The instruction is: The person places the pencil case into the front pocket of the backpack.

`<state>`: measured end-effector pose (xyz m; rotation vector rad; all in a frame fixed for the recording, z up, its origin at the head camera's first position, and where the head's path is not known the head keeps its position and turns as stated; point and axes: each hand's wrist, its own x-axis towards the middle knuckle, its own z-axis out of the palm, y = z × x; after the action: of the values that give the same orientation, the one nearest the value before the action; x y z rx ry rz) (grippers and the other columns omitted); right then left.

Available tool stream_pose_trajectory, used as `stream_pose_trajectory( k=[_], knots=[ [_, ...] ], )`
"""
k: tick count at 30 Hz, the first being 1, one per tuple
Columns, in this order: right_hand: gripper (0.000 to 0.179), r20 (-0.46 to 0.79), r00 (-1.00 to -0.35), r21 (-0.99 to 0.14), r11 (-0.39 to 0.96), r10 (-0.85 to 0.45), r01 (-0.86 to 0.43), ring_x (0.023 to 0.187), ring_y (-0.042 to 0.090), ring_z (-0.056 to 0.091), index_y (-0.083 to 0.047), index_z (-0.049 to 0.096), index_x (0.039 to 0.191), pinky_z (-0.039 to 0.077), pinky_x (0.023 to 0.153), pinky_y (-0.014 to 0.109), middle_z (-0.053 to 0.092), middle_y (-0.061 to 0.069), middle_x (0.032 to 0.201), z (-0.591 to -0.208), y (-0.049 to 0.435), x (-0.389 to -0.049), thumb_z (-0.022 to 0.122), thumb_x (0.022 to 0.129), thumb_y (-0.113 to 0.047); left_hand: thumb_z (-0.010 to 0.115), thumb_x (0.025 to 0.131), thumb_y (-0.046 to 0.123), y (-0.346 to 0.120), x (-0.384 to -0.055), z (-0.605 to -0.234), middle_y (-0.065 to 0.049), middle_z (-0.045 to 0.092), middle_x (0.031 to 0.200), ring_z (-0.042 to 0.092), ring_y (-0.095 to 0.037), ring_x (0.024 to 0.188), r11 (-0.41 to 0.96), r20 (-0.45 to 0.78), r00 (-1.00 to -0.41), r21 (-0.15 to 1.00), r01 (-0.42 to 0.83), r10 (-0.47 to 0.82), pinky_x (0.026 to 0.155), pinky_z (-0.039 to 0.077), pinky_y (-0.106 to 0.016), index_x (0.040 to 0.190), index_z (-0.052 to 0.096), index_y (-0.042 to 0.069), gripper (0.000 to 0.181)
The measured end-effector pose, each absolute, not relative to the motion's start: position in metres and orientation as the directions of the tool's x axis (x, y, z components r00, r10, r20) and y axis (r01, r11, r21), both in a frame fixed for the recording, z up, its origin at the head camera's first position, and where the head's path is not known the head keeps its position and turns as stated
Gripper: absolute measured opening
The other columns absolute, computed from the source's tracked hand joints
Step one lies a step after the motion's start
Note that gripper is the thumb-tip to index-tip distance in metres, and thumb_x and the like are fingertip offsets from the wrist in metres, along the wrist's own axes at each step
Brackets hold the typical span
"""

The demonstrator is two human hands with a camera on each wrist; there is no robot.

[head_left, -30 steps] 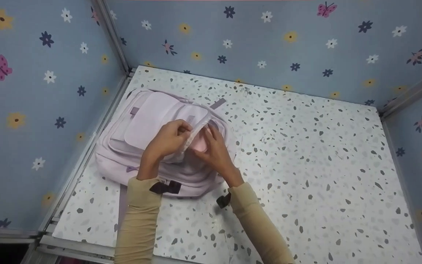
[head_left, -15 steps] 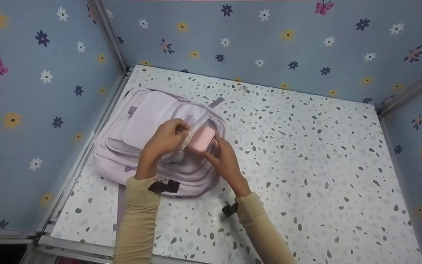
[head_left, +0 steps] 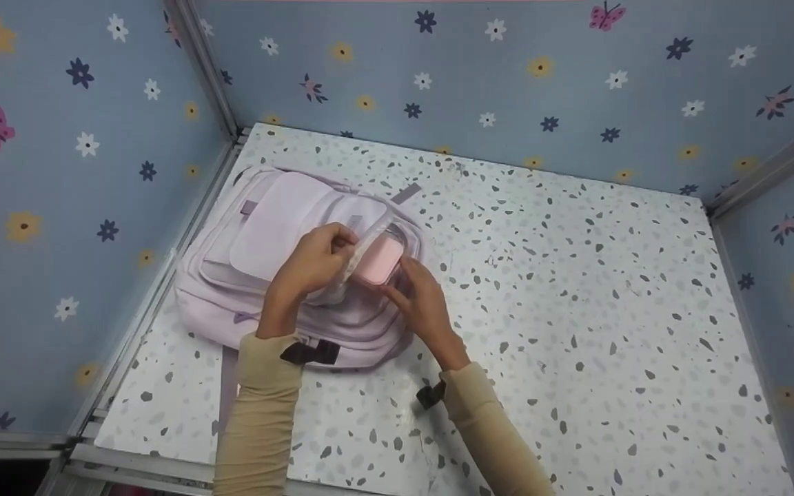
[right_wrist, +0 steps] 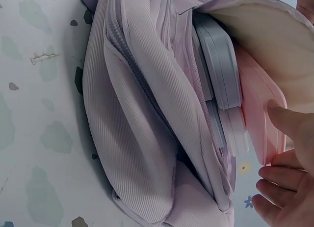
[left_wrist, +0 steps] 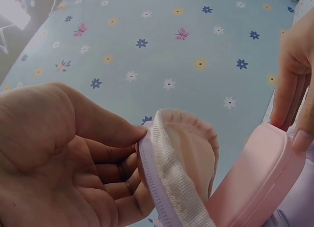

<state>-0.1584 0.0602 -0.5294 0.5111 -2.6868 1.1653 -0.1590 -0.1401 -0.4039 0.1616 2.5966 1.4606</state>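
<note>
A lilac backpack [head_left: 273,220] lies on the terrazzo-patterned tabletop with a front pocket unzipped. My left hand [head_left: 311,265] pinches the zippered edge [left_wrist: 159,183] of that pocket between thumb and fingers, holding it away from the bag. At the pocket's mouth, a pink rounded case [head_left: 380,260] sticks partly out. My right hand [head_left: 424,300] grips its outer end, thumb on one side and fingers on the other. Beside it inside the pocket, the right wrist view has a grey case [right_wrist: 220,60] and a paler one [right_wrist: 239,131]. The pink case's inner end is hidden.
Flower-patterned panels [head_left: 383,62] stand behind and at both sides of the tabletop [head_left: 576,310]. A purple strap [head_left: 227,386] trails from the bag toward the front edge. Another main zipper [right_wrist: 132,65] on the bag gapes in the right wrist view.
My right hand has drawn back toward the lower right from inside the pocket, and more of the pink case shows. During the last half second hardly anything moved. My left hand keeps its pinch.
</note>
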Motion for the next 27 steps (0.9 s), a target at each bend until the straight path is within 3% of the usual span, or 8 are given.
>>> stream_pose_trajectory(
  k=[15,27],
  knots=[
    [0.059,0.371,-0.895,-0.603,0.668,-0.249,-0.436,0.123,0.028,0.054,-0.003,0.054,0.133,0.039,0.106,0.038,0.058,0.014,0.132,-0.531,0.046,-0.167,0.071,0.084,-0.032,0.05,0.089,0.003,-0.135,-0.159,-0.406,-0.016,0.061,0.096,0.056,-0.026,0.091,0.513,-0.045,-0.988,0.857,0.039,0.15,0.085,0.045,-0.037,0.106,0.061,-0.005,0.022],
    [0.057,0.415,-0.87,-0.504,0.728,-0.266,-0.464,0.121,0.031,0.055,0.003,0.056,0.129,0.041,0.104,0.039,0.059,0.017,0.13,-0.53,0.026,-0.176,0.07,0.085,-0.029,0.05,0.091,0.003,-0.133,-0.159,-0.404,-0.018,0.062,0.099,0.058,-0.028,0.093,0.507,-0.032,-0.985,0.86,0.058,0.167,0.086,0.046,-0.04,0.107,0.059,-0.005,0.021]
  ],
)
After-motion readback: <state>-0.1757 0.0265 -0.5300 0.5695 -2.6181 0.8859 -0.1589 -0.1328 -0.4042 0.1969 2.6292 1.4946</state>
